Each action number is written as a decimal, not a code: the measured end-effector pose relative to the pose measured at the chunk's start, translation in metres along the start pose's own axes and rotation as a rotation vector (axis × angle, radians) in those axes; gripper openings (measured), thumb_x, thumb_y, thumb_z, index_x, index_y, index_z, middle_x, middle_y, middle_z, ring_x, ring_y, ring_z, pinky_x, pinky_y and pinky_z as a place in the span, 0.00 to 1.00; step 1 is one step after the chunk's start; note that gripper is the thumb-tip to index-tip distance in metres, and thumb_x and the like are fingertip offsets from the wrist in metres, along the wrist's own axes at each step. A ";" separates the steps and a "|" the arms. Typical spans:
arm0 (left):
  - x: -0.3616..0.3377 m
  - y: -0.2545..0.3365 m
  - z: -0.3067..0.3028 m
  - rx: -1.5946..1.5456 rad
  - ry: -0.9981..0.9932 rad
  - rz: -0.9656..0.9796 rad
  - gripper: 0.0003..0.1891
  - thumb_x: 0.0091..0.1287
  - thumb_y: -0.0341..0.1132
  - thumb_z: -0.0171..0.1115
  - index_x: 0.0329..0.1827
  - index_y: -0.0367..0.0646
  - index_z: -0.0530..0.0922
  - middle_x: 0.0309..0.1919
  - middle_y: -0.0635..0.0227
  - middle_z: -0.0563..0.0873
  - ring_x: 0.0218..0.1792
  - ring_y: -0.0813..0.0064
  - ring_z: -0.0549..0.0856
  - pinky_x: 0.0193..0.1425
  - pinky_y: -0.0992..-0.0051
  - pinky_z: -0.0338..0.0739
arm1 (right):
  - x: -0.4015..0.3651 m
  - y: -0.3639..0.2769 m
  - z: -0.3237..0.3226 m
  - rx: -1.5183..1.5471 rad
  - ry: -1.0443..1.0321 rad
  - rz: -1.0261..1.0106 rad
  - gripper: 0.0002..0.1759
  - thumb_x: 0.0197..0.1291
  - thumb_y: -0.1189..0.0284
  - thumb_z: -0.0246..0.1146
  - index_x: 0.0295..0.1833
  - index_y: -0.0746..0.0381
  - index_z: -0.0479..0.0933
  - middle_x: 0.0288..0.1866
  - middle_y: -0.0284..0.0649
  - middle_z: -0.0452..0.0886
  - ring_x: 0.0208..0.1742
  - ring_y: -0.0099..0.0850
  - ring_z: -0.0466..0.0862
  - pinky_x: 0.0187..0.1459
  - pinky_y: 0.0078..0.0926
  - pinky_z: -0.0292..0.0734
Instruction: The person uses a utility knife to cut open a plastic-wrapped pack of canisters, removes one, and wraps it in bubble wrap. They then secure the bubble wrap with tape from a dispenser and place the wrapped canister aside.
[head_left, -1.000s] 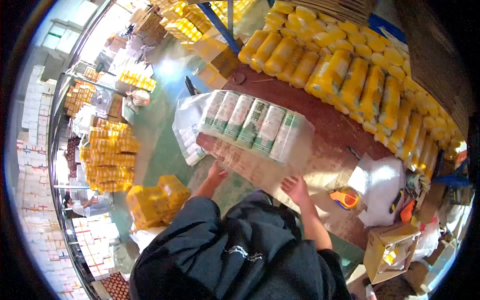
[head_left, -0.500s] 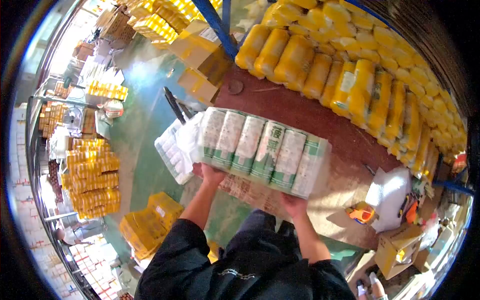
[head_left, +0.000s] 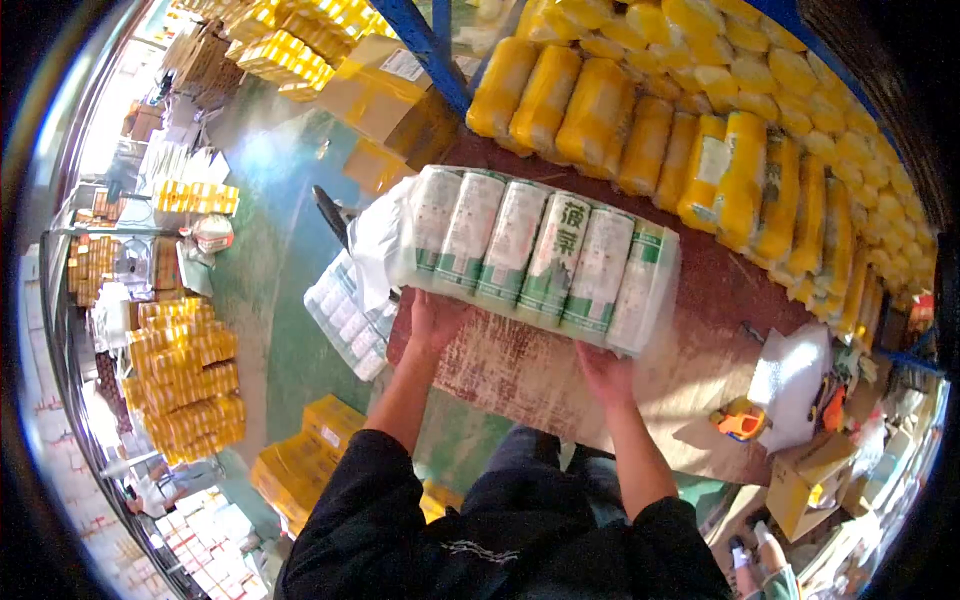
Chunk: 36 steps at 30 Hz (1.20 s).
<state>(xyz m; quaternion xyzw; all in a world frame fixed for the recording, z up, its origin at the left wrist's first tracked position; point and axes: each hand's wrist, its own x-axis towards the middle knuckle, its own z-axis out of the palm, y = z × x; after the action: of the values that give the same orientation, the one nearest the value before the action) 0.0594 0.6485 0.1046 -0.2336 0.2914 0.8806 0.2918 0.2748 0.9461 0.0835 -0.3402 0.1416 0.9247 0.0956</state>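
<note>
From the head camera: here's the pack, six wrapped rolls side by side under clear plastic, over the near side of the table. Left hand at the near edge by one end, right hand at that edge toward the other! They're set wide apart, fingertips hidden, so I can't tell how tightly they grip. Looks fairly heavy, I'd judge: firm rolls, slippery skin, possibly brittle inside. Best support is underneath, near both ends; that loose film would likely stretch or tear.
</note>
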 end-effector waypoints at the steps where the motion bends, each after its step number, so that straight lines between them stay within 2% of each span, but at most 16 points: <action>1: 0.015 -0.005 -0.035 -0.009 0.104 0.009 0.28 0.80 0.54 0.50 0.74 0.47 0.71 0.68 0.60 0.77 0.67 0.53 0.76 0.70 0.50 0.72 | 0.013 -0.008 -0.027 -0.004 0.012 0.044 0.28 0.78 0.55 0.53 0.71 0.64 0.73 0.71 0.52 0.78 0.70 0.54 0.78 0.73 0.56 0.73; 2: 0.023 -0.008 -0.051 -0.016 0.208 0.020 0.25 0.79 0.50 0.53 0.72 0.46 0.73 0.66 0.61 0.79 0.65 0.53 0.77 0.68 0.51 0.73 | 0.017 -0.015 -0.042 -0.008 0.023 0.088 0.28 0.78 0.55 0.52 0.70 0.64 0.74 0.70 0.52 0.79 0.69 0.54 0.79 0.73 0.55 0.73; 5: -0.005 -0.035 -0.035 1.070 0.771 0.829 0.18 0.72 0.34 0.60 0.63 0.41 0.75 0.58 0.59 0.81 0.59 0.51 0.80 0.65 0.54 0.73 | -0.008 -0.022 -0.048 -0.257 0.145 0.246 0.25 0.77 0.57 0.54 0.67 0.64 0.75 0.67 0.54 0.81 0.66 0.51 0.82 0.68 0.51 0.77; 8: -0.016 -0.024 0.076 1.732 0.075 1.041 0.18 0.67 0.26 0.61 0.60 0.38 0.75 0.55 0.52 0.80 0.56 0.46 0.80 0.64 0.54 0.73 | -0.041 -0.030 -0.074 -0.602 0.300 0.248 0.20 0.75 0.60 0.56 0.63 0.62 0.76 0.64 0.53 0.83 0.62 0.47 0.84 0.63 0.48 0.80; 9: -0.003 -0.024 0.114 1.880 -0.047 1.083 0.20 0.68 0.29 0.62 0.63 0.38 0.74 0.57 0.48 0.78 0.59 0.44 0.78 0.66 0.54 0.72 | -0.053 -0.035 -0.088 -0.617 0.319 0.233 0.20 0.75 0.60 0.57 0.63 0.62 0.77 0.62 0.53 0.84 0.60 0.46 0.84 0.62 0.47 0.81; 11: 0.036 -0.026 0.168 1.917 -0.168 1.006 0.24 0.67 0.32 0.66 0.65 0.41 0.74 0.61 0.49 0.78 0.64 0.44 0.76 0.68 0.52 0.71 | -0.070 -0.046 -0.111 -0.654 0.355 0.203 0.20 0.74 0.60 0.58 0.62 0.62 0.77 0.58 0.51 0.85 0.57 0.45 0.85 0.59 0.47 0.82; 14: 0.109 -0.032 0.178 2.136 -0.073 0.838 0.36 0.66 0.48 0.68 0.75 0.45 0.67 0.70 0.51 0.72 0.70 0.43 0.70 0.75 0.48 0.65 | -0.112 -0.060 -0.107 -0.491 0.341 0.141 0.19 0.73 0.61 0.60 0.61 0.61 0.77 0.57 0.51 0.86 0.56 0.44 0.85 0.60 0.46 0.82; 16: 0.122 -0.033 0.196 2.283 -0.044 0.765 0.37 0.67 0.50 0.68 0.76 0.48 0.66 0.72 0.53 0.71 0.72 0.44 0.69 0.75 0.47 0.64 | -0.133 -0.071 -0.107 -0.465 0.377 0.077 0.19 0.73 0.62 0.59 0.61 0.61 0.76 0.58 0.51 0.86 0.56 0.43 0.85 0.60 0.45 0.81; 19: 0.132 -0.040 0.201 2.396 0.077 0.599 0.37 0.66 0.54 0.68 0.75 0.48 0.68 0.72 0.54 0.71 0.73 0.46 0.68 0.76 0.47 0.64 | -0.155 -0.084 -0.122 -0.471 0.413 -0.009 0.18 0.74 0.61 0.57 0.59 0.61 0.77 0.58 0.49 0.85 0.56 0.42 0.84 0.60 0.44 0.80; 23: 0.136 -0.030 0.191 2.377 0.060 0.599 0.36 0.64 0.57 0.70 0.71 0.48 0.73 0.72 0.53 0.71 0.72 0.46 0.69 0.77 0.48 0.64 | -0.174 -0.090 -0.128 -0.390 0.414 -0.070 0.19 0.76 0.62 0.53 0.62 0.64 0.74 0.58 0.50 0.85 0.57 0.42 0.84 0.61 0.43 0.80; 24: 0.135 -0.028 0.187 2.362 0.003 0.612 0.35 0.63 0.56 0.72 0.69 0.48 0.74 0.70 0.52 0.72 0.72 0.45 0.70 0.76 0.49 0.65 | -0.182 -0.093 -0.127 -0.372 0.409 -0.089 0.19 0.76 0.62 0.52 0.62 0.64 0.73 0.58 0.50 0.84 0.57 0.42 0.84 0.61 0.43 0.80; 26: 0.114 -0.024 0.180 2.118 0.010 0.514 0.33 0.59 0.47 0.78 0.65 0.46 0.75 0.64 0.49 0.74 0.68 0.46 0.73 0.73 0.49 0.69 | -0.194 -0.101 -0.122 -0.395 0.416 -0.138 0.20 0.76 0.63 0.52 0.63 0.65 0.73 0.58 0.50 0.84 0.57 0.42 0.84 0.61 0.43 0.80; 28: 0.076 -0.024 0.188 2.005 -0.042 0.607 0.31 0.53 0.37 0.82 0.59 0.44 0.76 0.60 0.48 0.74 0.65 0.48 0.74 0.68 0.50 0.72 | -0.203 -0.105 -0.123 -0.413 0.432 -0.178 0.20 0.76 0.63 0.52 0.62 0.65 0.73 0.58 0.50 0.84 0.56 0.42 0.84 0.61 0.43 0.81; 31: 0.050 -0.032 0.181 1.896 -0.006 0.811 0.34 0.50 0.35 0.83 0.59 0.45 0.73 0.58 0.48 0.73 0.62 0.48 0.76 0.65 0.50 0.73 | -0.215 -0.125 -0.141 -0.382 0.425 -0.183 0.21 0.73 0.64 0.56 0.64 0.65 0.72 0.60 0.51 0.82 0.56 0.41 0.83 0.61 0.41 0.80; 34: 0.035 -0.057 0.191 1.919 0.127 0.919 0.40 0.48 0.36 0.84 0.63 0.47 0.69 0.56 0.49 0.74 0.60 0.46 0.76 0.63 0.52 0.74 | -0.226 -0.140 -0.143 -0.452 0.438 -0.190 0.22 0.72 0.62 0.59 0.64 0.64 0.72 0.60 0.49 0.83 0.58 0.41 0.83 0.61 0.40 0.80; 36: 0.042 -0.052 0.191 1.918 0.133 0.808 0.45 0.47 0.37 0.86 0.66 0.44 0.65 0.57 0.47 0.77 0.59 0.47 0.79 0.62 0.54 0.77 | -0.237 -0.156 -0.137 -0.524 0.471 -0.198 0.22 0.73 0.61 0.59 0.64 0.63 0.72 0.60 0.48 0.83 0.58 0.41 0.83 0.61 0.41 0.80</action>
<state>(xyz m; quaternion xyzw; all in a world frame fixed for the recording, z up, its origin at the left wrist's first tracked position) 0.0167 0.8229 0.1987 0.1631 0.9407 0.2967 0.0218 0.5777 1.0291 0.1086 -0.5687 -0.1154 0.8123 0.0590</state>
